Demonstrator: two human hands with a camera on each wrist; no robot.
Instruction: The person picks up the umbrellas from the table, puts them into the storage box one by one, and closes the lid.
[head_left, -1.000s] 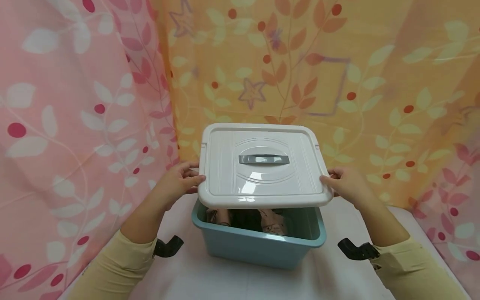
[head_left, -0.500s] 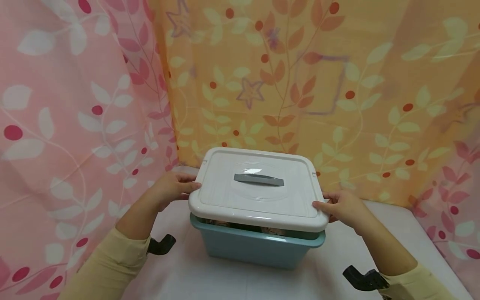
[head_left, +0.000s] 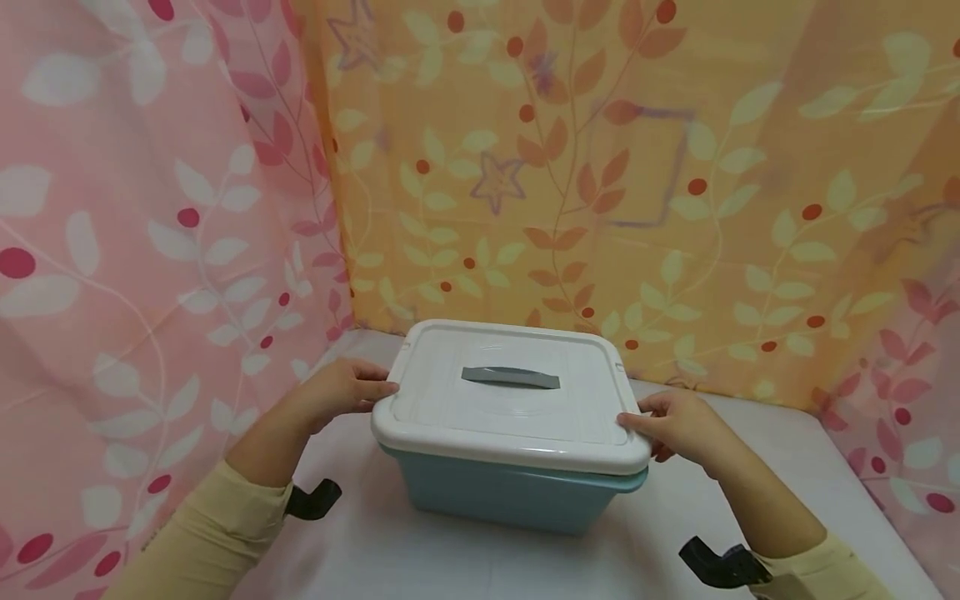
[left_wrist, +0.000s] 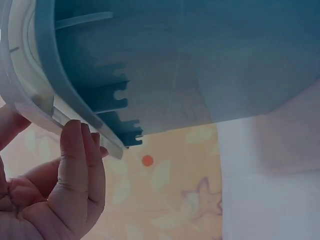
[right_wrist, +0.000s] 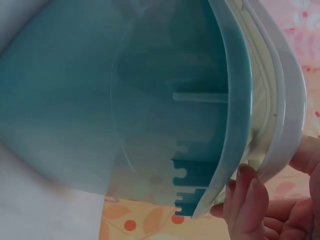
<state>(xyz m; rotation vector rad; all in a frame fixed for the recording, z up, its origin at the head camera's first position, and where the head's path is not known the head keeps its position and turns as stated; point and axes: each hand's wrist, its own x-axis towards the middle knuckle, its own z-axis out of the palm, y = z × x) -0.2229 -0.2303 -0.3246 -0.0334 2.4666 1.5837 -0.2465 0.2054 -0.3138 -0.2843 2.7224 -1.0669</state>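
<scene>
A white lid (head_left: 510, 408) with a grey handle (head_left: 512, 377) lies over the blue-green storage box (head_left: 502, 496), covering what is inside. My left hand (head_left: 341, 392) holds the lid's left edge, thumb on top and fingers beneath. At the right edge, my right hand (head_left: 678, 427) pinches the lid the same way. Both wrist views show a narrow gap between the lid's rim (right_wrist: 292, 95) and the box's rim (left_wrist: 47, 55), so the lid is not flush at the sides. Fingertips (left_wrist: 72, 135) of the left hand touch the lid's underside.
The box stands on a white-covered table (head_left: 360, 550). A pink patterned curtain (head_left: 150, 250) hangs on the left and an orange one (head_left: 585, 167) behind. Black curved wrist mounts (head_left: 723, 562) stick out from both sleeves.
Both hands have lowered the lid onto the box, and it has gone from tilted to nearly level. The clothlike contents seen earlier are now covered.
</scene>
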